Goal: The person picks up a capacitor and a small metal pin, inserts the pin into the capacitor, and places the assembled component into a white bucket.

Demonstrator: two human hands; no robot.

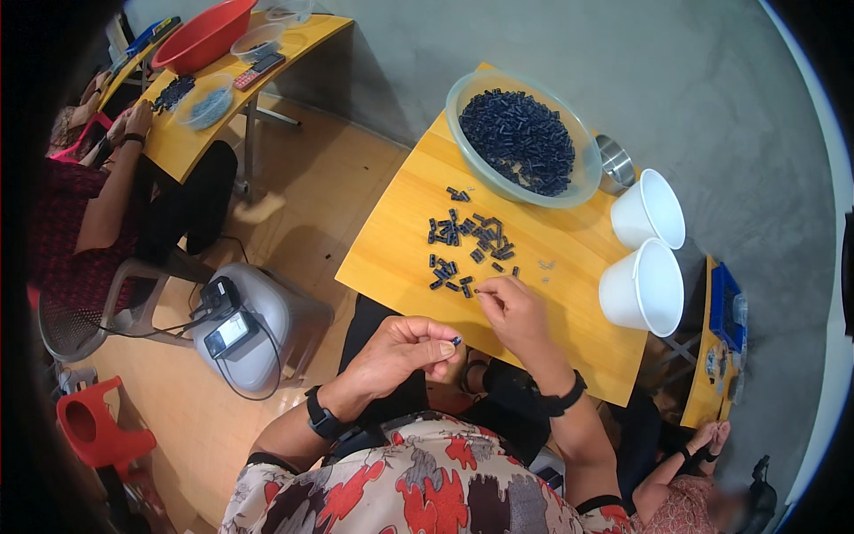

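My left hand (405, 358) is pinched over the near edge of the table, with a small dark blue plastic piece (457, 341) between thumb and fingertips. To its right, my right hand (516, 313) has its fingers closed together at the near side of a loose pile of dark blue pieces (485, 233). What its fingertips hold, if anything, is too small to make out. The pieces look like short tubes and lie scattered on the yellow table (391, 240). Behind them a large translucent bowl (583, 182) is filled with many more of the same kind.
Two white buckets (623, 298) and a metal bowl (614, 162) stand along the right side. At left, a grey stool (294, 329) bears a phone-like device (230, 334) with cables. People work at other tables on both sides, one with a red basin (200, 40).
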